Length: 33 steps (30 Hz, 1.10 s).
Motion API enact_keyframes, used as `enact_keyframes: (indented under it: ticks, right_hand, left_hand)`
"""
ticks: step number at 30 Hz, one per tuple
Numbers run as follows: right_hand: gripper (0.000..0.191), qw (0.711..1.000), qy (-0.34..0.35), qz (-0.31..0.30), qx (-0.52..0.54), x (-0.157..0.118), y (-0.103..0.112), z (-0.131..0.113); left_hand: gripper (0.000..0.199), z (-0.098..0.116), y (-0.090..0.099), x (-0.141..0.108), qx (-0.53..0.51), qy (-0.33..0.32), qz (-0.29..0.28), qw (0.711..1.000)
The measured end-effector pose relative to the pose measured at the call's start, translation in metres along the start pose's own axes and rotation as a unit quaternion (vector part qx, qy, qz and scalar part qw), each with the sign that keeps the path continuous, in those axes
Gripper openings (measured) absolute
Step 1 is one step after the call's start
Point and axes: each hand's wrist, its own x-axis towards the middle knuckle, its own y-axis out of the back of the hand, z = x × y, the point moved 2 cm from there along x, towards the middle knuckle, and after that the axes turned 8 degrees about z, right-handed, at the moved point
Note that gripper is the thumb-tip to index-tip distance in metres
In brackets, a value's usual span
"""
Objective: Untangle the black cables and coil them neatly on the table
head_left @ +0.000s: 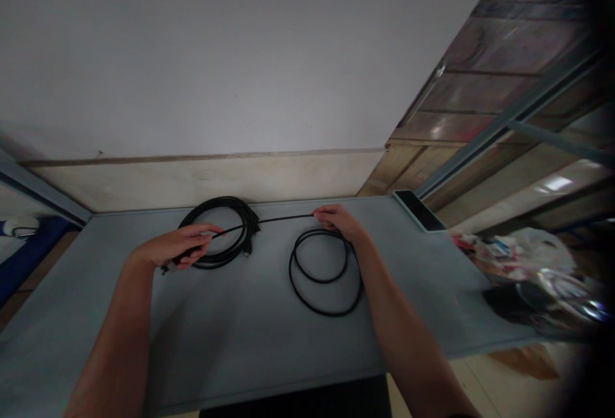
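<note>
My left hand (188,246) holds the plug end of a black cable (286,218) at the left of the table. The cable runs nearly straight to my right hand (332,219), whose fingertips pinch it. From there it drops into loose loops (327,313) lying on the table below and beside my right hand. A thicker coil of black cable (230,200) with connector ends at its right side rests on the table, partly behind my left hand and under the stretched cable.
The grey table (250,354) stands against a pale wall (216,59). A phone (419,211) lies near the back right edge. Plastic bags (533,248) and a dark round object (516,299) are at the right. Blue material (33,258) shows at the far left.
</note>
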Motion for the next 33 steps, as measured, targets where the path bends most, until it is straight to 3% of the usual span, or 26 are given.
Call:
enact_keyframes:
  ticks: [4,8,12,16,21,26,33]
  right_hand:
    - [0.036,1.000,0.000,-0.014,-0.019,0.000,-0.001,-0.002]
    - [0.037,0.999,0.012,-0.028,-0.039,-0.002,-0.015,-0.005]
    - [0.037,0.995,0.051,-0.004,-0.086,-0.007,-0.047,-0.010]
    - [0.036,0.992,0.080,0.010,-0.096,-0.014,-0.081,-0.017]
    - [0.032,0.992,-0.003,-0.101,0.071,-0.025,-0.101,-0.017]
    - [0.027,0.945,-0.097,-0.239,0.199,-0.034,-0.108,-0.016]
    - [0.023,0.929,-0.130,-0.263,0.226,-0.031,-0.098,-0.017]
  left_hand:
    - [0.057,0.001,-0.025,0.013,-0.008,0.005,-0.047,0.999]
    - [0.053,0.002,-0.062,0.033,-0.050,0.019,-0.079,0.995]
    - [0.046,0.001,-0.100,0.057,-0.095,-0.037,-0.023,0.995]
    - [0.049,-0.004,-0.124,0.073,-0.101,-0.086,0.039,0.990]
    - [0.050,-0.004,-0.128,0.077,-0.039,-0.174,0.095,0.979]
    - [0.027,0.002,-0.123,0.075,0.101,-0.277,0.180,0.939]
    - [0.021,0.009,-0.114,0.069,0.110,-0.269,0.192,0.937]
